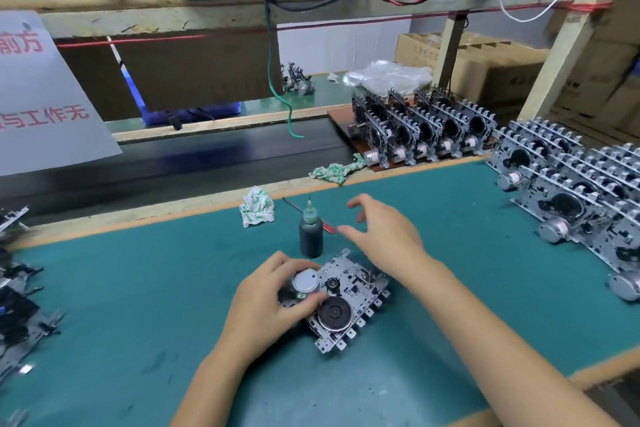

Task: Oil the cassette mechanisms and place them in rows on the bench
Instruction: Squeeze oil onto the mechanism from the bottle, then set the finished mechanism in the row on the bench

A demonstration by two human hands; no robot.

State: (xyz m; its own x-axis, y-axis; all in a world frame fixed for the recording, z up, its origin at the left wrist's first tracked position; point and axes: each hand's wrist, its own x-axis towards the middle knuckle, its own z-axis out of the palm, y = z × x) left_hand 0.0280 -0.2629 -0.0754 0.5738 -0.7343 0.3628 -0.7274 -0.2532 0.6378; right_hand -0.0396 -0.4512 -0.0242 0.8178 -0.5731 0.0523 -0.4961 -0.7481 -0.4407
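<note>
Left hand (268, 302) clamped on mechanism (341, 300); right hand (382, 236) spread, empty. Take oil bottle (311, 230) just left of right hand upright, dose sparingly.

Single head-worn wide-angle view, facing forward and down, close over the green bench (138, 288)

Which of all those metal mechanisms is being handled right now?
The mechanism lying flat by the oil bottle; the left hand holds it. The others stand in rows.
</note>
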